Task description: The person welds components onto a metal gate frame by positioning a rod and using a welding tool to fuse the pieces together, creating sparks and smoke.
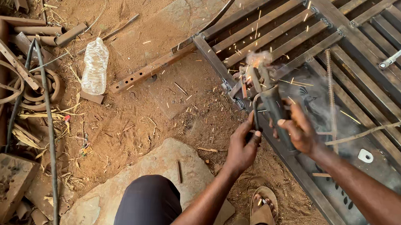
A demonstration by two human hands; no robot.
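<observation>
I count two hands of mine, left point(242, 150) and right point(301, 132), both on one grinder point(268, 100). One steel gate point(352, 66) lies under it. On the dirt I see one plastic bottle point(95, 65), one perforated bar point(149, 70) and one sandal point(263, 206).

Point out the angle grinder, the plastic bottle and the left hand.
angle grinder point(269, 105): head view, on its dark body.
plastic bottle point(94, 66): head view, mid-body, lying on dirt.
left hand point(243, 147): head view, back of hand.
</observation>
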